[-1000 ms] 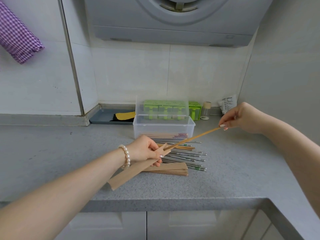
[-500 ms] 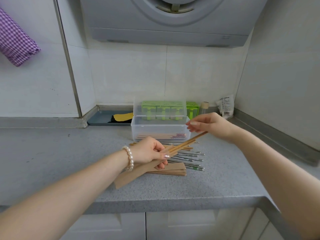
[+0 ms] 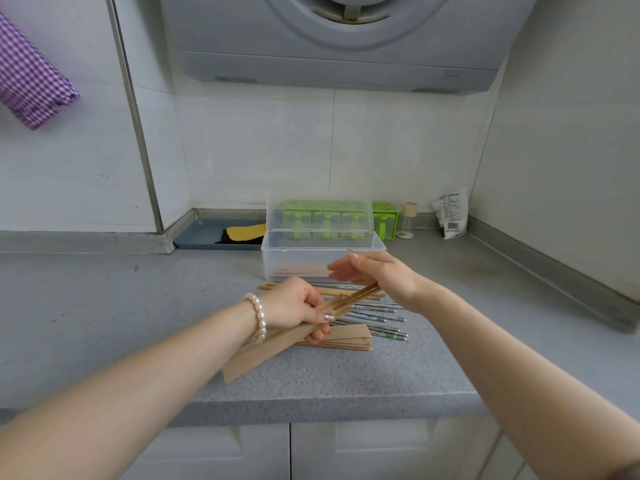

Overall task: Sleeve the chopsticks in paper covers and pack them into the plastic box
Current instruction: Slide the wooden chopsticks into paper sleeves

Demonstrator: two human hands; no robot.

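My left hand (image 3: 298, 306) grips a brown paper cover (image 3: 263, 351) slanting down toward the counter edge. A pair of wooden chopsticks (image 3: 356, 296) sticks out of the cover's mouth, most of its length inside. My right hand (image 3: 374, 271) rests against the chopsticks' exposed end, fingers spread. Behind the hands stands the clear plastic box (image 3: 277, 258), lid raised, with sleeved chopsticks lying in it. Loose metal chopsticks (image 3: 381, 317) and wooden chopsticks (image 3: 332, 291) lie on the counter. A stack of empty paper covers (image 3: 349, 337) sits under my left hand.
A green rack (image 3: 325, 216) stands behind the box, with a small jar (image 3: 408, 220) and a white packet (image 3: 450, 213) to its right. A grey tray (image 3: 204, 233) holds a yellow cloth at the back left. A grey appliance (image 3: 339, 39) hangs overhead.
My right hand has moved left toward my left hand, and the wooden chopsticks have slid deeper into the paper cover. Only a short end shows now.
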